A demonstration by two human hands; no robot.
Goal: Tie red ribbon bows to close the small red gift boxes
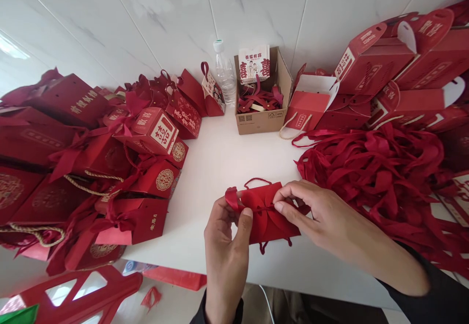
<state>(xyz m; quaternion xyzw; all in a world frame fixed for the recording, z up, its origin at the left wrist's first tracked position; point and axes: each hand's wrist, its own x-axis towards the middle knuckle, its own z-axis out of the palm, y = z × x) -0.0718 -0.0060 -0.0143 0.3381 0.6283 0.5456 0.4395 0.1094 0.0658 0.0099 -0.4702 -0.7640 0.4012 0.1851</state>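
Note:
A small red gift box (274, 231) with twisted cord handles lies in front of me at the front of the white table. Dark red ribbon (232, 199) runs across its curved closing flaps and is drawn together at the middle. My left hand (229, 238) grips the ribbon at the box's left side, with a loop by the index finger and the thumb on top. My right hand (311, 211) pinches the ribbon near the centre between thumb and index finger. The ribbon's far end is partly hidden behind the right fingers.
Filled-out red boxes (146, 133) with bows are stacked at left. A large heap of red ribbons (370, 167) lies at right, with open red boxes (377, 65) behind. A cardboard box (261, 122) and a plastic bottle (224, 75) stand at the back wall. Below left is a red plastic stool (106, 294).

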